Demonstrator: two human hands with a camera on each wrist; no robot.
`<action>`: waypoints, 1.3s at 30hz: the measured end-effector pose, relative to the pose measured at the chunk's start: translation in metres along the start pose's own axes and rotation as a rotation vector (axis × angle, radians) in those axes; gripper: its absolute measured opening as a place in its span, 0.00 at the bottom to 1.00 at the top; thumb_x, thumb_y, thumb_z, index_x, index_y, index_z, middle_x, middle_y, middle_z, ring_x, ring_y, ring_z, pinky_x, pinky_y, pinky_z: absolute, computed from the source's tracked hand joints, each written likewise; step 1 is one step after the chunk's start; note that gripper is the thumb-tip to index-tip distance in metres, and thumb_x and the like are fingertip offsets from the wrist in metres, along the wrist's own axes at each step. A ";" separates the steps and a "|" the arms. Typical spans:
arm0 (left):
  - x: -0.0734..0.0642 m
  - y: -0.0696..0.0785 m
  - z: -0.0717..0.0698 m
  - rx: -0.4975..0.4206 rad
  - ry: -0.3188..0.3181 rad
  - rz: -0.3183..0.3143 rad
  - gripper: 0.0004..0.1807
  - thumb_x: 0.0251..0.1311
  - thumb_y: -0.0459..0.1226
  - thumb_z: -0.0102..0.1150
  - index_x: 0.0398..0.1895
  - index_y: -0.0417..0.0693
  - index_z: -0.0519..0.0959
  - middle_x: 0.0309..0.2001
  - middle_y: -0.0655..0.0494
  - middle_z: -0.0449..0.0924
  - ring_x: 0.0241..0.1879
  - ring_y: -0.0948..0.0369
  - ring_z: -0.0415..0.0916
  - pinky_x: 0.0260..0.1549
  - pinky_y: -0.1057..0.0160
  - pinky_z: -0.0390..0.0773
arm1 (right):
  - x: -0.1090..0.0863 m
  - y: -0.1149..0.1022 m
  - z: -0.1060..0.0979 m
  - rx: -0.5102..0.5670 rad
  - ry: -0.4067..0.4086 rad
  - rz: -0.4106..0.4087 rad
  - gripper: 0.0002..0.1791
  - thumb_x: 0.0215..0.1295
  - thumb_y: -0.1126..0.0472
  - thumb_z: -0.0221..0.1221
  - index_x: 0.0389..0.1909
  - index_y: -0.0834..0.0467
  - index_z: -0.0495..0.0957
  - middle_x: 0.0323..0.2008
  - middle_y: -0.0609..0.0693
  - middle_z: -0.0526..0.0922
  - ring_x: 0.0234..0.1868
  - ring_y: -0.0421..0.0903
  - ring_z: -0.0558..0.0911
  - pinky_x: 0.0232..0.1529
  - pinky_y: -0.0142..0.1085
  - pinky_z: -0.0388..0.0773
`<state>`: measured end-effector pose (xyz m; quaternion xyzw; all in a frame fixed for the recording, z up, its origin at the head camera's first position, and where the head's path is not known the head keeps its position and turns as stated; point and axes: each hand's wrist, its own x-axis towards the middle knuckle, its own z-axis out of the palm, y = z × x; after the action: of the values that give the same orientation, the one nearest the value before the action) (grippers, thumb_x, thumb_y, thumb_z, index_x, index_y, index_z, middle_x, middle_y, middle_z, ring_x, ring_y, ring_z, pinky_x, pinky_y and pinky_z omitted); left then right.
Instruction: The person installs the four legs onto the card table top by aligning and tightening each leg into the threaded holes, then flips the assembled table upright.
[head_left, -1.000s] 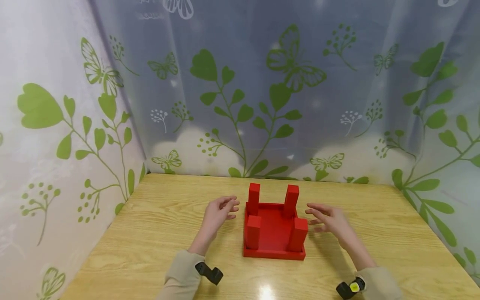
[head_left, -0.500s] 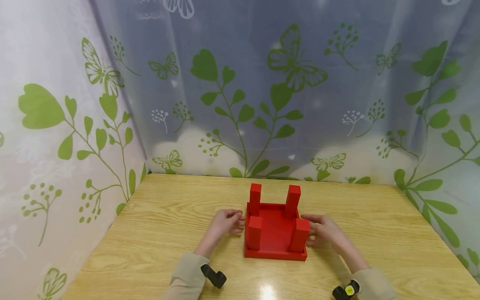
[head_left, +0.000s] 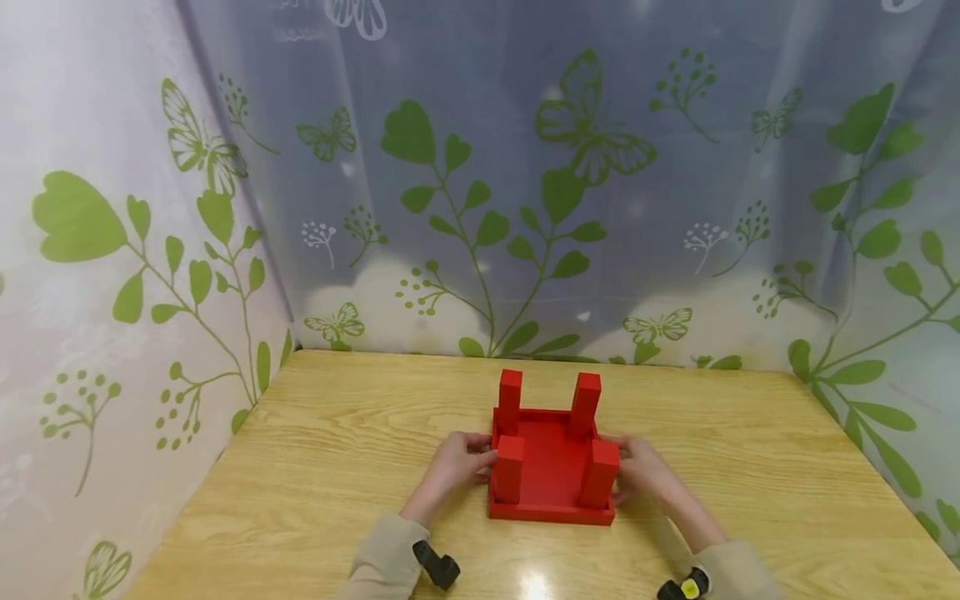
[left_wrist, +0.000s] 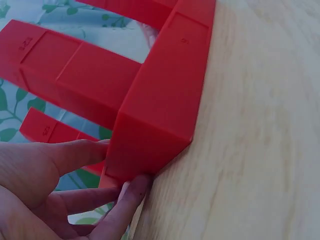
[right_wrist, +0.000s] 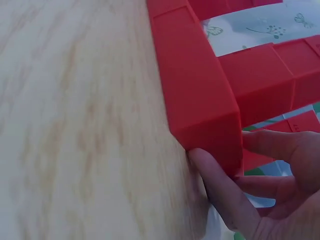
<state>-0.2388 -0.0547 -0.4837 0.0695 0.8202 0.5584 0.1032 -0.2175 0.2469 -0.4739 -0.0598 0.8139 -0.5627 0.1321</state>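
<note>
A small red upturned table [head_left: 547, 471] lies on the wooden tabletop, its rimmed square top down and several square legs [head_left: 597, 475] standing up from the corners. My left hand [head_left: 456, 463] grips its left side; in the left wrist view one digit lies at the upper rim and other fingers [left_wrist: 122, 205] reach the lower edge. On the opposite side my right hand [head_left: 645, 468] holds the base, partly hidden behind the near right leg. The right wrist view shows a fingertip [right_wrist: 205, 162] at the bottom edge of the red side wall [right_wrist: 195, 65].
The wooden tabletop [head_left: 337, 442] extends around the red piece. A patterned curtain [head_left: 480, 183] with green leaves and butterflies hangs along the back and both sides. Black wrist cameras [head_left: 437, 567] sit on both sleeves.
Both hands have come inward and toward the near side from beside the red upturned table, and now grip its left and right sides. The table itself stays in place.
</note>
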 end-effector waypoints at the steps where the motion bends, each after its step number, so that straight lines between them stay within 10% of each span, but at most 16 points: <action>1: 0.000 0.000 0.001 0.004 0.005 0.008 0.22 0.64 0.30 0.64 0.58 0.24 0.77 0.46 0.38 0.85 0.40 0.56 0.83 0.38 0.59 0.86 | 0.000 0.000 0.001 -0.006 -0.007 -0.011 0.30 0.66 0.71 0.53 0.68 0.79 0.63 0.43 0.64 0.83 0.20 0.47 0.82 0.26 0.49 0.86; 8: -0.002 0.002 0.004 0.014 0.000 0.028 0.24 0.61 0.26 0.64 0.60 0.23 0.76 0.44 0.39 0.86 0.39 0.55 0.85 0.35 0.60 0.85 | 0.001 0.000 0.006 -0.073 0.084 -0.016 0.30 0.61 0.76 0.56 0.66 0.79 0.66 0.52 0.73 0.79 0.23 0.51 0.84 0.23 0.48 0.85; 18: -0.004 0.009 0.008 0.259 0.089 0.088 0.14 0.62 0.29 0.65 0.50 0.33 0.85 0.31 0.51 0.84 0.27 0.63 0.73 0.27 0.67 0.74 | 0.000 -0.006 0.009 -0.457 0.262 -0.085 0.23 0.55 0.71 0.62 0.54 0.74 0.80 0.49 0.69 0.84 0.44 0.59 0.85 0.41 0.45 0.82; 24: -0.008 0.015 0.008 0.362 0.190 0.142 0.14 0.60 0.31 0.66 0.49 0.36 0.87 0.39 0.46 0.85 0.39 0.54 0.84 0.41 0.55 0.82 | -0.003 -0.013 0.009 -0.459 0.284 -0.117 0.22 0.57 0.71 0.64 0.53 0.76 0.79 0.50 0.72 0.83 0.41 0.60 0.88 0.43 0.50 0.84; 31: -0.008 0.023 0.004 0.130 0.203 0.091 0.21 0.62 0.34 0.67 0.58 0.36 0.82 0.51 0.40 0.84 0.31 0.60 0.83 0.30 0.64 0.82 | -0.009 -0.026 0.005 -0.342 0.277 -0.084 0.25 0.57 0.72 0.63 0.58 0.75 0.77 0.53 0.72 0.81 0.37 0.56 0.89 0.33 0.40 0.83; 39: -0.009 0.029 -0.007 -0.309 0.040 0.054 0.28 0.69 0.34 0.59 0.70 0.33 0.71 0.51 0.37 0.83 0.29 0.65 0.82 0.35 0.59 0.87 | -0.016 -0.042 0.000 -0.178 0.286 -0.021 0.21 0.56 0.75 0.59 0.53 0.75 0.75 0.56 0.73 0.78 0.31 0.48 0.86 0.30 0.40 0.84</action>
<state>-0.2315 -0.0526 -0.4537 0.0638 0.7241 0.6819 0.0813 -0.2038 0.2356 -0.4320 0.0007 0.8704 -0.4924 0.0033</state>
